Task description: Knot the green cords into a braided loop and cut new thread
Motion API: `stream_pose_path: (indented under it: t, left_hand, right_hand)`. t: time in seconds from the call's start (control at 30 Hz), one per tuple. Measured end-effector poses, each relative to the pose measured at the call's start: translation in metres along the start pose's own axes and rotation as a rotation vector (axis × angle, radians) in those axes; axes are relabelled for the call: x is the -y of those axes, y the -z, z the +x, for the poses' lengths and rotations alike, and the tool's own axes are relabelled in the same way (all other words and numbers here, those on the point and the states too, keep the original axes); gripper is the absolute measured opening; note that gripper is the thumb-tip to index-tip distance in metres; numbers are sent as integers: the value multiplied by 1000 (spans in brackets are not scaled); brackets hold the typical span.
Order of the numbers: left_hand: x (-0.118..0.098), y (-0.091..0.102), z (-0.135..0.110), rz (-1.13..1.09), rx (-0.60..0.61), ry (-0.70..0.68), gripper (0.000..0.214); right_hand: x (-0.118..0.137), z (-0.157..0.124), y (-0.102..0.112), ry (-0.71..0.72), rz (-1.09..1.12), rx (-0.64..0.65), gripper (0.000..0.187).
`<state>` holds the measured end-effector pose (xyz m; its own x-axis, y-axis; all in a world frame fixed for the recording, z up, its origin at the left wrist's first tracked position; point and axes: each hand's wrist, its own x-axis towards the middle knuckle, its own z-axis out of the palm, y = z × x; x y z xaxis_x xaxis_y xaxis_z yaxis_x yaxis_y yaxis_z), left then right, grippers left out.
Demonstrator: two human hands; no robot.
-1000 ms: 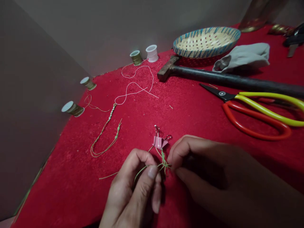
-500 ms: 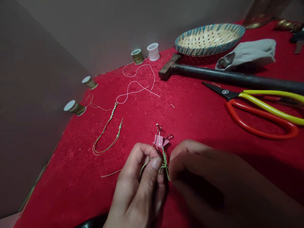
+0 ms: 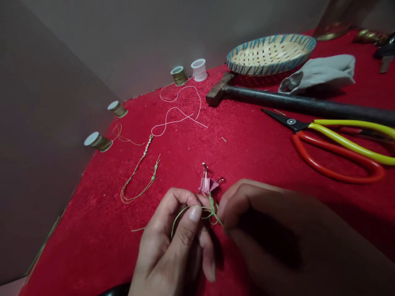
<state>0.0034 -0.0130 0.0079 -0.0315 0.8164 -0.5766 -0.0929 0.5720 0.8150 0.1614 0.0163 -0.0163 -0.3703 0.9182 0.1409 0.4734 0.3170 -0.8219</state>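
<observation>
Inside the desk's left edge, left hand and right hand pinch green cord, a pink clip seemingly anchoring it.

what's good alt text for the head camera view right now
The left hand and right hand grip strands of thin, knotted green cord running from a pink binder clip, on a red surface. Beyond are black-bladed scissors with yellow and red handles, a dark-handled hammer, a pale woven oval basket and four thread spools.
</observation>
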Motion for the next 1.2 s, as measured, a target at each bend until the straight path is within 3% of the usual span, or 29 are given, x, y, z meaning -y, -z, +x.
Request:
stream_pose_path:
  t: [0.27,0.47,0.6,0.7,0.8,0.87,0.97,1.1,1.2]
  left_hand:
    - [-1,-9,5,-150,-43,-20,16]
    - [3,-16,11,-108,-39,-183,14]
    - [5,-16,14,-43,-42,-272,14]
    - [4,-14,15,42,-36,-326,16]
    - [4,-13,13,67,-33,-282,15]
    - [5,-12,11,73,-39,-239,16]
    - [6,-11,11,100,-29,-212,17]
    - [8,-10,13,87,-33,-271,17]
    - [11,-8,14,34,-37,-294,17]
  right_hand:
    - [-7,-7,-9,130,29,81,18]
    - [-7,-10,-9,154,42,86,18]
    - [2,-4,2,-8,173,83,22]
    - [6,3,9,-277,406,134,15]
    - [5,7,12,-509,730,137,7]
    - [3,9,11,-591,884,119,7]
    - [-1,9,10,-653,1075,187,9]
    - [-6,9,12,-611,1304,284,8]
    - [-3,10,19,-565,1239,380,9]
